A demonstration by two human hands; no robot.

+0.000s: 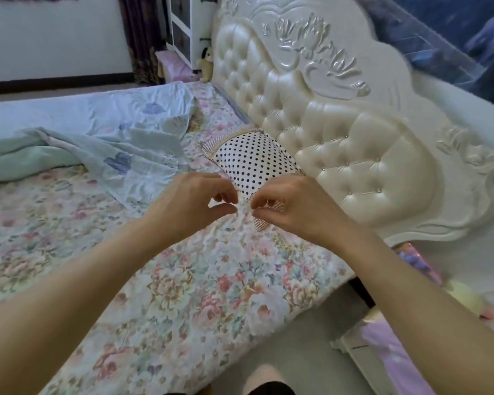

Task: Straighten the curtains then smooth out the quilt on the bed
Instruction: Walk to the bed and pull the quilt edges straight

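A pale blue quilt (103,138) lies rumpled across the far left half of the bed, its near corner folded over the floral sheet (183,280). A polka-dot pillow (254,161) rests against the tufted cream headboard (340,132). My right hand (291,206) pinches the pillow's striped near corner. My left hand (194,201) hovers just left of it, fingers curled with thumb and fingertips close together; nothing shows between them. A dark patterned curtain (141,38) hangs at the far wall.
A white drawer cabinet (183,24) and a small plush toy (207,64) stand beyond the headboard's far end. A bedside stand with pink cloth (382,346) sits at the lower right, with bare floor (311,337) between it and the bed.
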